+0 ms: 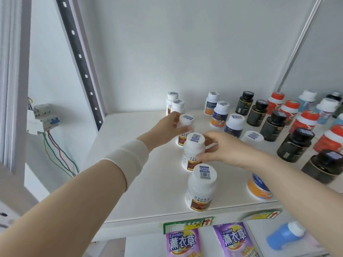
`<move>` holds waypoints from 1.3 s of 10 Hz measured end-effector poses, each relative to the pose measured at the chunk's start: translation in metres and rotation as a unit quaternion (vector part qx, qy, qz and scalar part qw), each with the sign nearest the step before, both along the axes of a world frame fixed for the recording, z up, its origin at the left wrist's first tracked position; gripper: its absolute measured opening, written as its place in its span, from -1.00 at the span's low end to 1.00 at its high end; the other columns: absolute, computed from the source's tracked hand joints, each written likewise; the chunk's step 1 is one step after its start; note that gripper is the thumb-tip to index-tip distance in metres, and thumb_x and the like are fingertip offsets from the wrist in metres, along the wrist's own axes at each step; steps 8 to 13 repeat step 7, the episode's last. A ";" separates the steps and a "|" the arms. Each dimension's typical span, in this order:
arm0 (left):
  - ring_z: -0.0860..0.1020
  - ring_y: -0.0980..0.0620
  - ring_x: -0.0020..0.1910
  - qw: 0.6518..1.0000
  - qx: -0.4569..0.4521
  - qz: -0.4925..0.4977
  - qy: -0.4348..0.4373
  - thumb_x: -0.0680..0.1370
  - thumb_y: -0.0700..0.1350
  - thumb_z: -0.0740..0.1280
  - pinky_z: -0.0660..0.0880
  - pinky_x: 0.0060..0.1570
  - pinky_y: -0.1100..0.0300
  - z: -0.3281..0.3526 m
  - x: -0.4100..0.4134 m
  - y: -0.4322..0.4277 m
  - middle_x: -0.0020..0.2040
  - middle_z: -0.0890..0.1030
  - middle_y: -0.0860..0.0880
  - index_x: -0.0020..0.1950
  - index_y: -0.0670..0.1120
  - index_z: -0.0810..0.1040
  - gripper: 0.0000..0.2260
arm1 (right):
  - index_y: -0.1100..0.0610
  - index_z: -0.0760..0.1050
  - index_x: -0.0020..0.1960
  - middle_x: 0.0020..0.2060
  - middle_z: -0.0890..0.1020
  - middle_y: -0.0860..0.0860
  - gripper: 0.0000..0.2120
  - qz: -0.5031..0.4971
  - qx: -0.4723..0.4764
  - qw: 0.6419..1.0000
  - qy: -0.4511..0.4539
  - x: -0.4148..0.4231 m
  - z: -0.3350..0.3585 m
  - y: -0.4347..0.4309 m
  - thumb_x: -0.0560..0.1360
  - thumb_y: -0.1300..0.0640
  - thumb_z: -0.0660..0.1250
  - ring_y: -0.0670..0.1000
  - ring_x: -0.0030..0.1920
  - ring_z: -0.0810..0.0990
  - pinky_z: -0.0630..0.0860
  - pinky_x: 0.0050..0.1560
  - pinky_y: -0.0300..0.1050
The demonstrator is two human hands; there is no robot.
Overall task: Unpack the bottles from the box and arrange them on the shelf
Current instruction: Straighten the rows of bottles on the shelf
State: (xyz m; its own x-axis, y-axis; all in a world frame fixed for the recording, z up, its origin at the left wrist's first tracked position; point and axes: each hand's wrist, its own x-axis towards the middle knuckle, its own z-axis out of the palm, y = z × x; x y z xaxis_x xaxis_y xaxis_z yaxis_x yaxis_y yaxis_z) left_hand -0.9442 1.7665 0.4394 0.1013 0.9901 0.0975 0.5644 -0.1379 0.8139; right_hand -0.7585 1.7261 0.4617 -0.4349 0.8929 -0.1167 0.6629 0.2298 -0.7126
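A row of white bottles with brown labels runs front to back on the white shelf point(130, 164). My left hand point(165, 128) grips the third white bottle point(186, 121) from the front, fingers around its cap. My right hand point(220, 147) holds the second white bottle point(194, 145) at its side. The front white bottle point(201, 186) stands free near the shelf edge. Two more white bottles point(176, 104) stand at the back. No box is in view.
To the right stand rows of blue-and-orange bottles point(220, 113), black bottles point(273, 125) and red-capped bottles point(306, 121). Below the shelf edge hang purple lavender packets point(182, 242) and lies a blue bottle point(285, 236). A breaker box with wires point(42, 117) is on the left wall.
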 end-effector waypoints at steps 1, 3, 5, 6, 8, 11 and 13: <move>0.54 -0.04 0.11 1.000 -0.005 -0.003 -0.011 0.48 -0.04 0.40 0.45 0.21 0.07 -0.001 -0.001 0.005 0.10 0.55 -0.02 0.16 -0.06 0.40 -0.68 | 0.08 0.47 0.18 0.07 0.61 -0.02 -0.53 -0.004 0.003 1.000 0.004 -0.001 -0.003 0.001 0.32 0.09 0.52 0.02 0.07 0.61 0.50 0.20 0.08; 0.53 -0.01 0.04 0.999 -0.019 -0.008 -0.027 0.48 -0.04 0.41 0.45 0.17 0.08 0.000 -0.001 0.009 0.11 0.54 -0.04 0.12 -0.03 0.40 -0.71 | 0.10 0.45 0.20 0.04 0.59 -0.03 -0.53 -0.011 0.003 1.000 0.006 -0.004 -0.003 0.001 0.34 0.12 0.51 0.04 0.06 0.61 0.50 0.20 0.08; 0.51 0.01 0.09 0.999 -0.033 -0.016 -0.006 0.49 -0.03 0.39 0.43 0.17 0.17 0.009 0.000 0.000 0.22 0.51 -0.07 0.34 -0.11 0.34 -0.52 | 0.10 0.39 0.28 0.09 0.56 -0.01 -0.44 -0.005 -0.014 1.000 0.005 -0.002 -0.001 0.004 0.33 0.15 0.51 0.02 0.07 0.60 0.51 0.20 0.00; 0.49 0.05 0.10 1.000 -0.018 0.006 0.013 0.50 -0.01 0.38 0.40 0.06 0.26 0.029 0.003 -0.004 0.25 0.47 0.01 0.40 -0.07 0.31 -0.49 | 0.09 0.35 0.35 0.21 0.51 0.01 -0.43 -0.001 0.000 1.000 -0.020 0.006 0.013 0.006 0.40 0.11 0.45 0.00 0.12 0.55 0.47 0.23 -0.06; 0.44 0.11 0.05 0.995 0.040 0.067 0.067 0.53 0.02 0.34 0.35 -0.07 0.31 0.061 0.010 -0.016 0.26 0.48 0.04 0.37 -0.06 0.36 -0.55 | 0.09 0.34 0.37 0.28 0.48 0.01 -0.50 -0.024 0.071 0.995 -0.064 0.015 0.033 0.005 0.47 0.06 0.36 0.01 0.22 0.50 0.40 0.21 -0.14; 0.44 0.11 0.05 0.995 0.040 0.067 0.067 0.53 0.02 0.34 0.35 -0.07 0.31 0.061 0.010 -0.016 0.26 0.48 0.04 0.37 -0.06 0.36 -0.55 | 0.09 0.34 0.37 0.28 0.48 0.01 -0.50 -0.024 0.071 0.995 -0.064 0.015 0.033 0.005 0.47 0.06 0.36 0.01 0.22 0.50 0.40 0.21 -0.14; 0.44 0.11 0.05 0.995 0.040 0.067 0.067 0.53 0.02 0.34 0.35 -0.07 0.31 0.061 0.010 -0.016 0.26 0.48 0.04 0.37 -0.06 0.36 -0.55 | 0.09 0.34 0.37 0.28 0.48 0.01 -0.50 -0.024 0.071 0.995 -0.064 0.015 0.033 0.005 0.47 0.06 0.36 0.01 0.22 0.50 0.40 0.21 -0.14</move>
